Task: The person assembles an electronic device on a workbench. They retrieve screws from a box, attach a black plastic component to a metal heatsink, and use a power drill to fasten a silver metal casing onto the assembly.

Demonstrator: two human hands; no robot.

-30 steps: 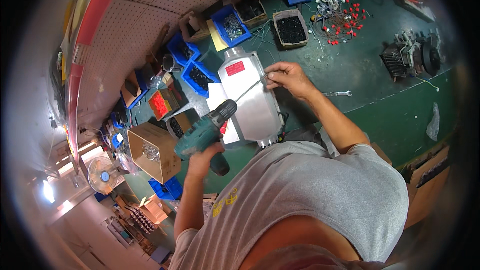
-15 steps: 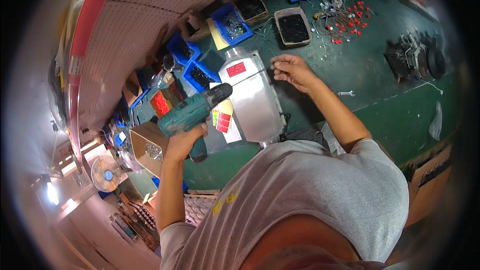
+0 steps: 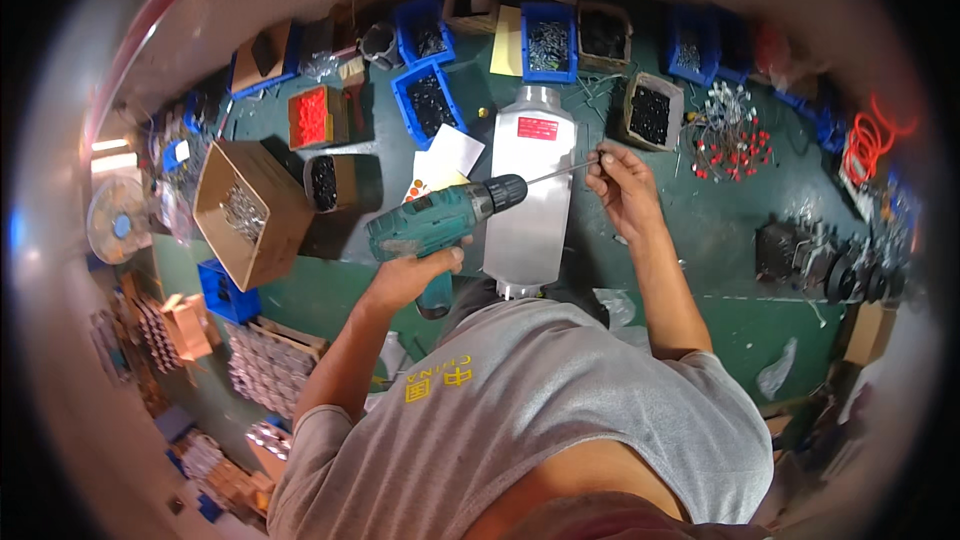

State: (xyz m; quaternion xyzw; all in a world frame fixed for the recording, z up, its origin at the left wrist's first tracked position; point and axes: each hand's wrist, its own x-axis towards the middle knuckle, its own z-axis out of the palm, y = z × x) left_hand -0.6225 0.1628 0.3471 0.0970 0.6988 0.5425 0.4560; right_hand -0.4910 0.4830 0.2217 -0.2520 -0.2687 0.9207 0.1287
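My left hand (image 3: 415, 275) is wrapped round the grip of a teal and black cordless drill (image 3: 430, 220). The drill lies level, its long thin bit (image 3: 562, 172) pointing right across a silver metal housing (image 3: 525, 230). That housing has a red label and a short round neck at each end. Beyond its right side, my right hand (image 3: 628, 188) has thumb and forefinger pinched on a small dark piece (image 3: 601, 154) at the bit's tip. The piece is too small to name. White and yellow papers (image 3: 455, 152) lie left of the housing.
Blue bins (image 3: 428, 100) and a box of black parts (image 3: 652, 112) stand along the back. A cardboard box (image 3: 250, 210) and a red-filled box (image 3: 318, 118) are at left. White and red connectors (image 3: 725, 140) and dark machine parts (image 3: 810, 255) lie right on the green table (image 3: 700, 250).
The view has swung and levelled, so the housing now appears upright. My right fingers have come to the bit's tip, where a small dark piece shows. My left hand still holds the drill.
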